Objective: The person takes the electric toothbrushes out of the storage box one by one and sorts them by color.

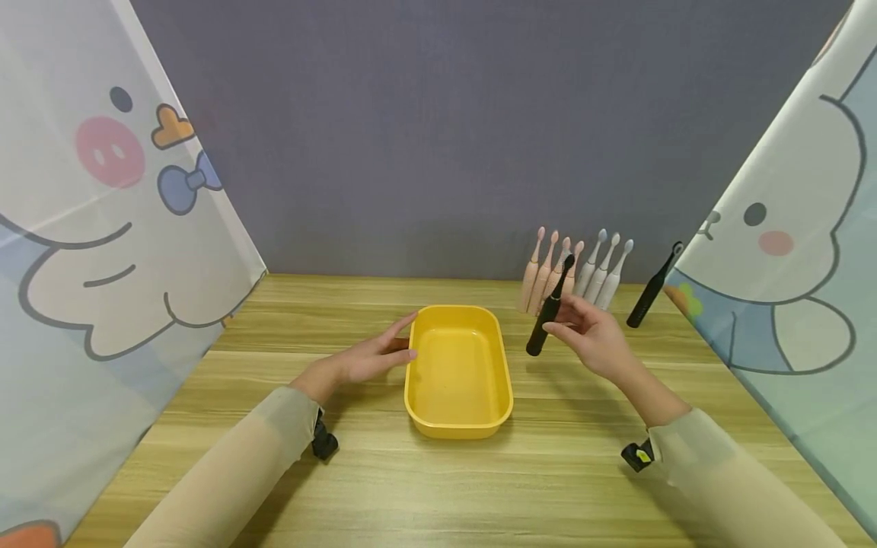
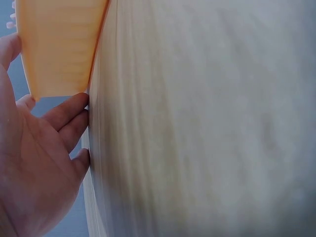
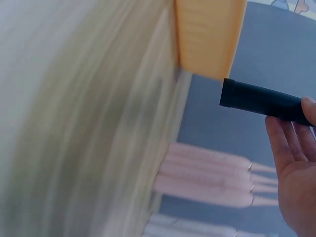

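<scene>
A yellow plastic tray (image 1: pixel 457 384) stands on the wooden table. My left hand (image 1: pixel 370 359) rests against its left side, thumb by the rim and relaxed fingers along the outer wall toward the far corner. To the right of the tray, my right hand (image 1: pixel 594 335) pinches a black electric toothbrush (image 1: pixel 548 310) between thumb and fingers, its head up and leaning right. In the right wrist view the bottom end of that black handle (image 3: pixel 261 101) sticks out past the fingers.
Behind the right hand stand several pink toothbrushes (image 1: pixel 530 281) in a row, partly covered by the held one. Beside them are three whitish toothbrushes (image 1: pixel 604 281). Another black toothbrush (image 1: pixel 646 299) stands farther right. A grey panel (image 1: pixel 438 137) and printed cloth sides (image 1: pixel 788 304) enclose the table.
</scene>
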{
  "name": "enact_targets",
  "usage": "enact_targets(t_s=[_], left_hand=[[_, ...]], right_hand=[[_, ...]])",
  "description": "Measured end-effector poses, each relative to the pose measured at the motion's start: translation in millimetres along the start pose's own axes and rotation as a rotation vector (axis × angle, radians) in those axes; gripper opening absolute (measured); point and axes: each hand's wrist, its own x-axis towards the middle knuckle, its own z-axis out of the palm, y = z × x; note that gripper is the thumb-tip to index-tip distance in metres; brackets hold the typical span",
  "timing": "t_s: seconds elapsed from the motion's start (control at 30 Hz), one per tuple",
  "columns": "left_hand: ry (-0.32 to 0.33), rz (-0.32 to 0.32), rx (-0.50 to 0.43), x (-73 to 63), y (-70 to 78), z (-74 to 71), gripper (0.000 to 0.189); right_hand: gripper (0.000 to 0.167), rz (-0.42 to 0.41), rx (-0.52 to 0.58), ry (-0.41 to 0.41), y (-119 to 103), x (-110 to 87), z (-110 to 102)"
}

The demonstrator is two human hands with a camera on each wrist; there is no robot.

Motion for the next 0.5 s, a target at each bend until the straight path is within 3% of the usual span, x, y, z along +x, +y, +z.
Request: enact_targets(t_s=[0.37,0.5], left_hand=[[-0.008,0.005,-0.007,-2.2,2.1,-1.5,0.086],[-0.004,-0.001,0.001,-3.1,2.8,-1.3,0.086]], right_hand=[[0.039,0.009,-0.113,0.095,33,-24.4,-39],[0.042,0.068,-0.187,0.123,47,-31.0,-58]])
